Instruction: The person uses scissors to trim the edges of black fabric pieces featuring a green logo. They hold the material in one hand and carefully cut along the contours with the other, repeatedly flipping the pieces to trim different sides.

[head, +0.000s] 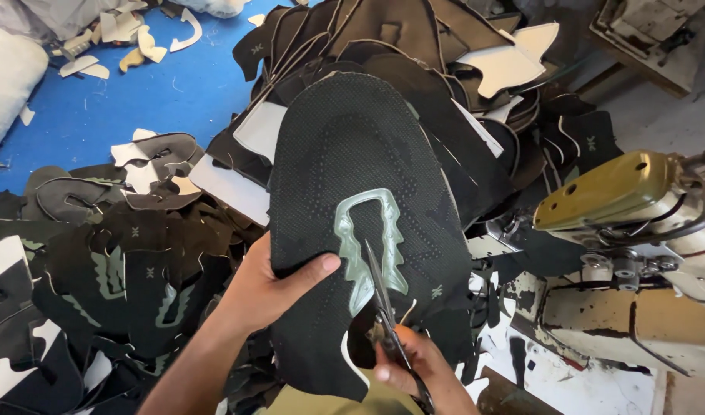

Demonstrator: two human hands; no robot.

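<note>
The left hand grips a black knitted mesh shoe upper with a pale green eyelet trim, thumb pressed on its face. The right hand closes around slim metal scissors, blades lying along the trim. Piles of cut black uppers surround them.

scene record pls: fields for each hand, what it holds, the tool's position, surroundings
left hand: left hand holds the black knit mesh shoe upper piece by its lower left edge, thumb on top
right hand: right hand grips the small metal scissors
tool position: blades point up into the pale green outlined tongue opening of the upper
left surroundings: heaps of cut black shoe uppers on blue floor
right surroundings: worn cream sewing machine with olive top
</note>
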